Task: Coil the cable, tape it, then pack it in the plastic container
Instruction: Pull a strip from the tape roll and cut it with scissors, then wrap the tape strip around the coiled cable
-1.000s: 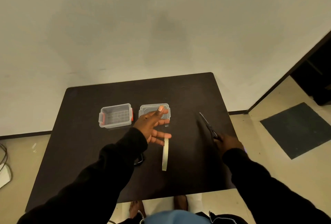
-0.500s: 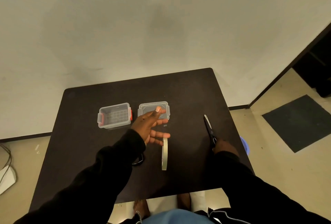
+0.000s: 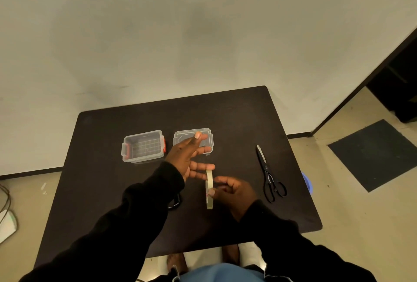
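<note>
A clear plastic container [image 3: 144,146] with red latches stands open on the dark table [image 3: 237,119]. Its clear lid [image 3: 208,140] lies just to the right, partly behind my left hand [image 3: 188,157]. That hand hovers with fingers spread, its lowest finger at the top of a pale tape roll [image 3: 209,200] that stands on edge. My right hand [image 3: 232,191] pinches the roll from the right. A black loop of cable [image 3: 175,203] peeks out under my left sleeve; the rest is hidden.
Black scissors [image 3: 268,175] lie on the table's right side, blades pointing away. A blue object [image 3: 307,182] sits on the floor past the right edge, with a dark mat [image 3: 372,153] further right. Cables [image 3: 5,200] lie on the floor at the left.
My right hand let go of the scissors, which now lie on the table, and moved left to grip the tape roll. My left hand has hardly moved.
</note>
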